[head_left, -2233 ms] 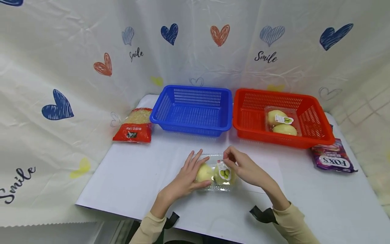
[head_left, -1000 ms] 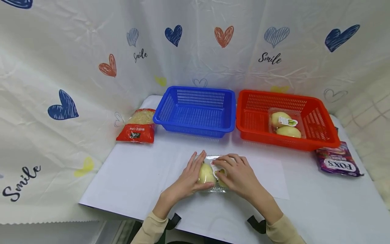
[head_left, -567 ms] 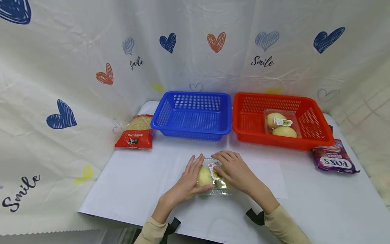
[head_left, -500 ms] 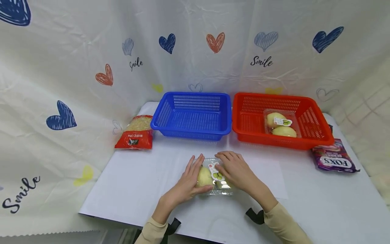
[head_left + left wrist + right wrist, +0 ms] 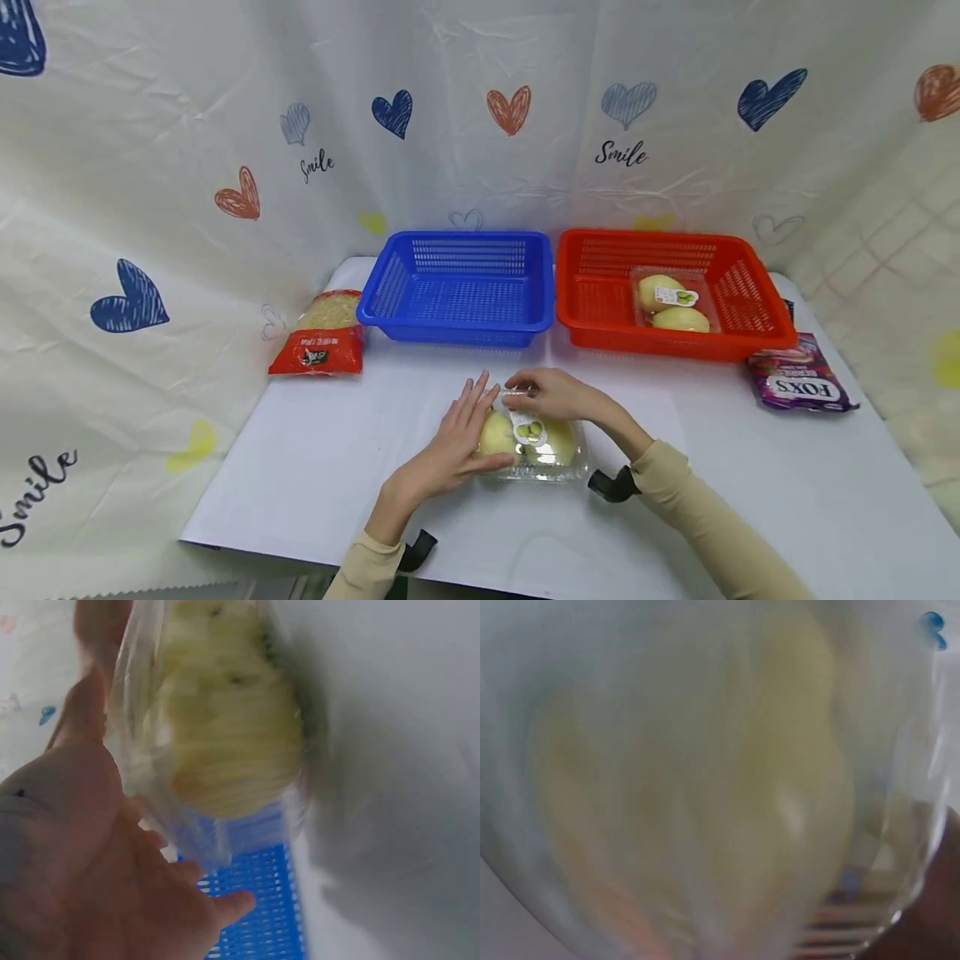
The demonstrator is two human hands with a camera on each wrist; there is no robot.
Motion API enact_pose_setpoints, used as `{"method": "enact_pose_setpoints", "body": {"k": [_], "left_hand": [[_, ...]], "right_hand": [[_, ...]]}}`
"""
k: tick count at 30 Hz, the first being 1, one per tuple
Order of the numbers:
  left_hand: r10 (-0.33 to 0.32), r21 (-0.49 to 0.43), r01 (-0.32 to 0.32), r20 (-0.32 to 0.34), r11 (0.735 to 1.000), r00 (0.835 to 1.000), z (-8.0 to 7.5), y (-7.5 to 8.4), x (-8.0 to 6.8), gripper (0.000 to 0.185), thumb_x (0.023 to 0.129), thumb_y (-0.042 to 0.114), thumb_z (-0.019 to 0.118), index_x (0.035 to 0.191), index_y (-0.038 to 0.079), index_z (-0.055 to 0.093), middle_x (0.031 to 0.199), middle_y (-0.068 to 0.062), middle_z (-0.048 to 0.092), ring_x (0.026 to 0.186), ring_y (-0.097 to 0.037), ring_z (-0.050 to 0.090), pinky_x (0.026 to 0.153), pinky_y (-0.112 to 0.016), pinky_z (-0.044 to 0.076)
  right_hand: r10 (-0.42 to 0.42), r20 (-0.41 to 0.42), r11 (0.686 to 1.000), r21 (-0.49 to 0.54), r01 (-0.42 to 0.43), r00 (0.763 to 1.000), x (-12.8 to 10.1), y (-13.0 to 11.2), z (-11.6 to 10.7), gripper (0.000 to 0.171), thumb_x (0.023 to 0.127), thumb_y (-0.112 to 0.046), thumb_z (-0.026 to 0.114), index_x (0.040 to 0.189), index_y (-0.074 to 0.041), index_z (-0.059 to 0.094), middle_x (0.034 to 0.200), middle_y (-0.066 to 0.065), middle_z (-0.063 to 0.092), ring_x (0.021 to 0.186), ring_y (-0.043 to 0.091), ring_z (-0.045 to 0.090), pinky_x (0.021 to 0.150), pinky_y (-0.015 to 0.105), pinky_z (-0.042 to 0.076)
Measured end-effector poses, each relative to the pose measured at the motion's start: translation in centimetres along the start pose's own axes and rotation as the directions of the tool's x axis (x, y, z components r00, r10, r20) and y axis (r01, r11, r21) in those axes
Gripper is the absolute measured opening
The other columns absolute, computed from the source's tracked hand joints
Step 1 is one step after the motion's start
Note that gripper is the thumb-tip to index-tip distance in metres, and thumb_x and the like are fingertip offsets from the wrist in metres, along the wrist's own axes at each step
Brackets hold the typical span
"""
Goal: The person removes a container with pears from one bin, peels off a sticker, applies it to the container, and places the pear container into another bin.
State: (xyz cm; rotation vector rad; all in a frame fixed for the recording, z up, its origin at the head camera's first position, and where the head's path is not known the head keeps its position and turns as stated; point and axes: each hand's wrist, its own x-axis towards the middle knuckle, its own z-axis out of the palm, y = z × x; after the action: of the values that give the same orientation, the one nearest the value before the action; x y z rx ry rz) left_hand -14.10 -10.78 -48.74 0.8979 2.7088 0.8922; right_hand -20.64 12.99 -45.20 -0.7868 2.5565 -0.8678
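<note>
Right hand [image 5: 551, 396] now curled over pear pack's [image 5: 534, 440] far edge, left hand [image 5: 457, 437] flat alongside

A white table [image 5: 300, 467] stands before a heart-printed white curtain [image 5: 150, 167].

Counting what I see on the desk

I count two baskets, one blue basket [image 5: 459, 287] and one red basket [image 5: 671, 292]. I see two clear fruit packs, the pack between my hands [image 5: 536, 439] and the pack in the red basket [image 5: 672, 300], each with two yellow fruits. There is one red noodle bag [image 5: 321, 335] and one purple candy bag [image 5: 799, 385].
</note>
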Motion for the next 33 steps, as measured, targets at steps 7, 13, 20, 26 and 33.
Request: {"method": "enact_pose_setpoints", "body": {"k": [7, 13, 20, 26, 33], "left_hand": [[-0.028, 0.084, 0.048, -0.22, 0.995, 0.975, -5.8, -1.9, 2.4, 0.093, 0.099, 0.074, 0.035, 0.166, 0.013, 0.013, 0.176, -0.01, 0.0, 0.162, -0.038, -0.004, 0.128, -0.067, 0.001], [-0.214, 0.177, 0.257, -0.231, 0.95, 0.949, -8.6, -5.2, 4.0, 0.086, 0.104, 0.057, 0.048, 0.166, 0.012, 0.009, 0.176, -0.011, 0.002, 0.162, -0.038, -0.007, 0.129, -0.063, -0.006], [-0.232, 0.283, 0.283, -0.2, 0.916, 0.952, -8.0, -6.5, 4.5, 0.088, 0.103, 0.052, 0.053, 0.166, 0.007, 0.01, 0.174, -0.015, 0.014, 0.161, -0.041, 0.006, 0.129, -0.064, -0.001], [-0.233, 0.288, 0.268, -0.149, 0.919, 0.961, -7.3, -5.1, 5.0, 0.086, 0.104, 0.044, 0.057, 0.165, 0.005, 0.012, 0.174, -0.016, 0.014, 0.161, -0.042, 0.008, 0.129, -0.064, 0.002], [-0.254, 0.348, 0.259, -0.062, 0.901, 0.965, -6.8, -4.4, 5.6, 0.089, 0.104, 0.046, 0.056, 0.166, 0.009, 0.004, 0.175, -0.012, 0.004, 0.162, -0.039, 0.002, 0.131, -0.06, -0.001]], "right_hand": [[-0.049, 0.288, 0.998, 0.049, 0.037, 0.956, 2.6, -0.2, -2.3, 0.039, 0.098, -0.036, 0.068, 0.123, -0.009, 0.059, 0.125, 0.014, 0.069, 0.117, 0.029, 0.065, 0.105, 0.049, 0.051], [-0.101, 0.147, 0.995, 0.014, 0.1, 0.984, 1.9, -2.2, -4.2, 0.043, 0.091, -0.039, 0.077, 0.112, -0.008, 0.057, 0.114, 0.01, 0.071, 0.106, 0.022, 0.069, 0.094, 0.039, 0.056], [0.006, -0.175, 0.963, 0.267, 0.041, 0.985, 1.6, -1.5, -10.4, 0.037, 0.097, -0.027, 0.072, 0.118, -0.004, 0.053, 0.112, 0.012, 0.07, 0.097, 0.014, 0.064, 0.086, 0.027, 0.053], [0.32, -0.211, 0.734, 0.671, -0.101, 0.924, 3.2, 4.2, -16.0, 0.037, 0.103, -0.038, 0.059, 0.121, -0.007, 0.053, 0.094, -0.007, 0.066, 0.072, 0.002, 0.06, 0.069, 0.018, 0.053], [0.564, -0.03, 0.412, 0.876, -0.249, 0.826, 1.4, 10.5, -16.9, 0.034, 0.106, -0.04, 0.05, 0.086, -0.015, 0.061, 0.068, -0.007, 0.054, 0.063, 0.007, 0.052, 0.067, 0.023, 0.048]]}}
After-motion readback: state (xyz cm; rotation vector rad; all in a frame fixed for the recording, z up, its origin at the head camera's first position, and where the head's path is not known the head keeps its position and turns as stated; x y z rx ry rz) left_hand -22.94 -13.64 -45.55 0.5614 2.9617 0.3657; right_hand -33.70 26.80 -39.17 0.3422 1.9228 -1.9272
